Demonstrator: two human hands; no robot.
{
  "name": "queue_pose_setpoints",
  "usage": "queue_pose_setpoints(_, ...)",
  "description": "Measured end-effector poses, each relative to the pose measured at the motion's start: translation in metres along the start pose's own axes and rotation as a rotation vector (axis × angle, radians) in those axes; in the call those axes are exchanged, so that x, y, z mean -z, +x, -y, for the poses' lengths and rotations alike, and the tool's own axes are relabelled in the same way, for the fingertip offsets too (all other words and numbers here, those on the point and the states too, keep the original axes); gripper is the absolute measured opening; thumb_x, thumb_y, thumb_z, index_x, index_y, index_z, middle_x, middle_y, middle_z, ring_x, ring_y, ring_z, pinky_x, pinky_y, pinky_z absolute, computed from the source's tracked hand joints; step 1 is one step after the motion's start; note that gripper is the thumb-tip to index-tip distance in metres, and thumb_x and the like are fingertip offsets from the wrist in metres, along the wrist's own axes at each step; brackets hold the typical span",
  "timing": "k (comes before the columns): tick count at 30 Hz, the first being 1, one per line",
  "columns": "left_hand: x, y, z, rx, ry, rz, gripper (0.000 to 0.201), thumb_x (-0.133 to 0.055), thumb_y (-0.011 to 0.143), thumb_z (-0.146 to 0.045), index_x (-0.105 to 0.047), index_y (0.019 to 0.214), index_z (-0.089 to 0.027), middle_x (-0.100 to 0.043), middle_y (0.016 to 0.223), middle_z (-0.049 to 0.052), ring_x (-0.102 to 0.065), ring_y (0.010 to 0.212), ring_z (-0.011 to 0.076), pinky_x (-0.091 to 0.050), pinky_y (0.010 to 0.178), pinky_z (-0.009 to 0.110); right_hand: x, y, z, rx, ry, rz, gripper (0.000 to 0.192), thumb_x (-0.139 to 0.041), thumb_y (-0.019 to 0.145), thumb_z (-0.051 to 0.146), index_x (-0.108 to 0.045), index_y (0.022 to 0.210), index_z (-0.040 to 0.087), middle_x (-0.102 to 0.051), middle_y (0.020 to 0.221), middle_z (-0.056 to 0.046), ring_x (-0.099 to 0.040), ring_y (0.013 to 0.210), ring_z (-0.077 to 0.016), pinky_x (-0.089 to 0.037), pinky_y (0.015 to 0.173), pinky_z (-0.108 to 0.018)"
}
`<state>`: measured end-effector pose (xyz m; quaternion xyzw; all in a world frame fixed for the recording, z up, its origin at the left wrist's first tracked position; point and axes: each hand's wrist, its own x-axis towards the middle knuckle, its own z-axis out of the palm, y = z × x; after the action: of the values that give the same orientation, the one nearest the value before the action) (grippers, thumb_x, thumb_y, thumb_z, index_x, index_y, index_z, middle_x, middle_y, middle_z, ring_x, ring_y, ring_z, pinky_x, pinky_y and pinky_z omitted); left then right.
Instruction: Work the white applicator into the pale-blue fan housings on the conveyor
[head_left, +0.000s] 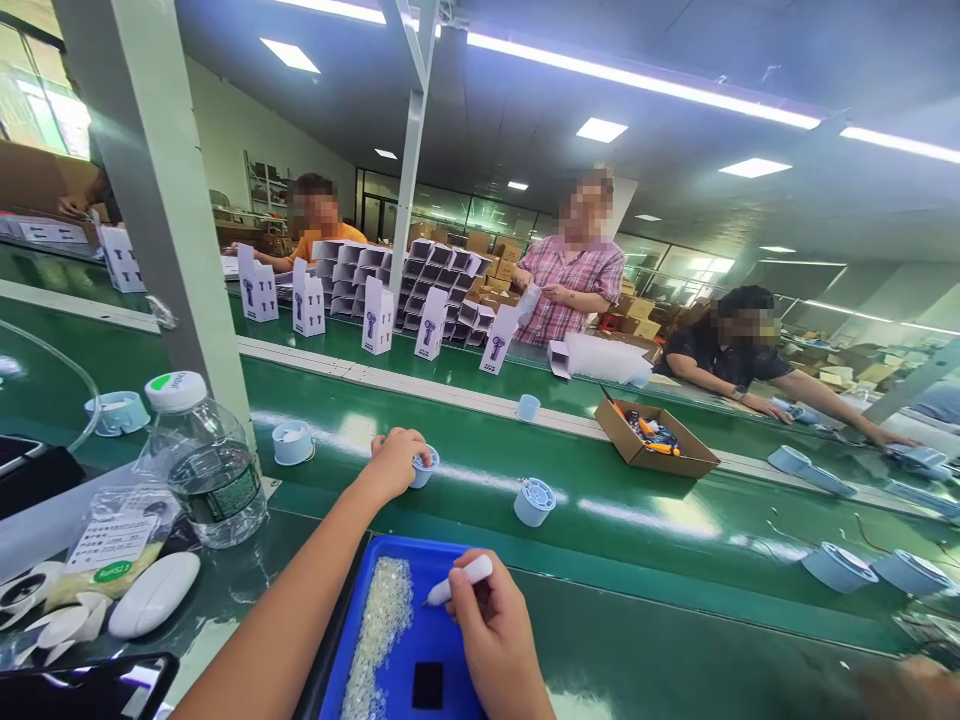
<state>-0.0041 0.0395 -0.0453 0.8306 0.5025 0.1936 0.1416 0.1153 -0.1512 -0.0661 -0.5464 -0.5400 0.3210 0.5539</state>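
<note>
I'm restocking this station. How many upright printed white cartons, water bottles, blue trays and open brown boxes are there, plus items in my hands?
Upright printed white cartons: 6
Water bottle: 1
Blue tray: 1
Open brown box: 1
Pale blue cup in left hand: 1
White pen tool in right hand: 1
Total: 11

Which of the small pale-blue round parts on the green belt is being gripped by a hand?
The pale-blue part in the left hand, just beyond the blue tray. The similar part to its right and another by the water bottle stand untouched.
</note>
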Motion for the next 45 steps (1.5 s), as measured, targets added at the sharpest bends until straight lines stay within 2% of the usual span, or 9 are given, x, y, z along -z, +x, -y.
queue_pose_setpoints(4, -0.001, 0.0, 0.001, 0.077, 0.056, -0.129, 0.033, -0.047, 0.065, -0.001, -0.069, 0.065, -0.025, -0.05, 0.128, 0.002, -0.034, 0.121, 0.0261, -0.031, 0.093, 0.042, 0.009, 0.002, 0.002, 0.105, -0.188, -0.018, 0.02, -0.048, 0.088, 0.032, -0.048, 0.071, 0.021, -0.048, 0.063, 0.003, -0.045, 0.056, -0.0123, -0.038, 0.053, -0.021)
queue_pose_setpoints(8, 0.01, -0.001, 0.004, 0.164, 0.036, -0.228, 0.039, -0.044, 0.072, -0.005, -0.067, 0.091, -0.029, -0.044, 0.129, 0.005, -0.033, 0.12, 0.0275, -0.036, 0.092, 0.042, 0.024, 0.005, 0.001, 0.136, -0.301, -0.201, 0.022, -0.048, 0.087, 0.031, -0.045, 0.067, 0.021, -0.044, 0.061, 0.004, -0.04, 0.054, -0.0119, -0.034, 0.051, -0.022)
queue_pose_setpoints(15, 0.03, -0.007, 0.032, 0.582, 0.121, -0.381, 0.041, -0.051, 0.073, -0.026, -0.055, 0.113, -0.02, -0.018, 0.14, 0.016, -0.016, 0.131, 0.0376, -0.026, 0.099, 0.052, 0.033, 0.008, -0.001, 0.091, -0.332, -0.257, 0.025, -0.049, 0.085, 0.033, -0.043, 0.064, 0.022, -0.038, 0.057, 0.005, -0.036, 0.052, -0.0113, -0.032, 0.048, -0.022)
queue_pose_setpoints(21, 0.037, -0.01, 0.052, 0.742, 0.082, -0.225, 0.039, -0.051, 0.071, -0.029, -0.056, 0.108, -0.019, -0.032, 0.131, 0.02, -0.02, 0.129, 0.0404, -0.02, 0.099, 0.057, 0.031, 0.008, -0.002, 0.087, -0.35, -0.262, 0.024, -0.05, 0.085, 0.031, -0.044, 0.064, 0.022, -0.038, 0.058, 0.005, -0.035, 0.052, -0.0113, -0.031, 0.048, -0.022)
queue_pose_setpoints(27, 0.035, -0.012, 0.054, 0.755, 0.045, -0.332, 0.053, -0.055, 0.067, -0.028, -0.047, 0.118, -0.019, -0.021, 0.139, 0.019, -0.011, 0.132, 0.0432, -0.026, 0.097, 0.056, 0.029, 0.008, -0.005, 0.096, -0.326, -0.223, 0.022, -0.051, 0.085, 0.03, -0.046, 0.065, 0.021, -0.041, 0.058, 0.004, -0.038, 0.052, -0.0115, -0.033, 0.048, -0.022)
queue_pose_setpoints(33, 0.036, -0.016, 0.064, 0.755, -0.032, -0.23, 0.05, -0.052, 0.068, -0.019, -0.049, 0.118, -0.021, -0.036, 0.124, 0.018, -0.039, 0.117, 0.0394, -0.04, 0.086, 0.047, 0.019, 0.004, -0.003, 0.097, -0.19, -0.008, 0.019, -0.047, 0.088, 0.03, -0.046, 0.07, 0.021, -0.049, 0.064, 0.003, -0.046, 0.058, -0.0127, -0.037, 0.055, -0.023)
queue_pose_setpoints(38, 0.043, -0.01, 0.059, 0.663, -0.11, -0.224, 0.049, -0.059, 0.066, -0.024, -0.049, 0.113, -0.019, -0.045, 0.116, 0.018, -0.05, 0.109, 0.0332, -0.042, 0.086, 0.04, 0.017, 0.003, -0.001, 0.13, -0.226, -0.029, 0.02, -0.048, 0.087, 0.028, -0.044, 0.068, 0.022, -0.047, 0.063, 0.003, -0.044, 0.057, -0.0123, -0.037, 0.055, -0.022)
queue_pose_setpoints(41, 0.048, -0.005, 0.045, 0.616, -0.317, -0.276, 0.051, -0.065, 0.063, -0.034, -0.046, 0.108, -0.02, -0.051, 0.112, 0.014, -0.054, 0.102, 0.0285, -0.044, 0.082, 0.037, 0.018, 0.005, 0.0, 0.131, -0.248, -0.019, 0.02, -0.049, 0.086, 0.026, -0.045, 0.068, 0.021, -0.047, 0.061, 0.004, -0.043, 0.055, -0.0118, -0.036, 0.052, -0.022)
queue_pose_setpoints(45, 0.054, -0.002, 0.017, 0.555, -0.855, -0.282, 0.045, -0.067, 0.062, -0.042, -0.045, 0.094, -0.019, -0.055, 0.101, 0.009, -0.057, 0.088, 0.0216, -0.048, 0.071, 0.033, 0.019, 0.005, 0.005, 0.129, -0.269, -0.005, 0.019, -0.049, 0.086, 0.026, -0.047, 0.068, 0.021, -0.048, 0.06, 0.004, -0.043, 0.054, -0.0116, -0.035, 0.051, -0.021)
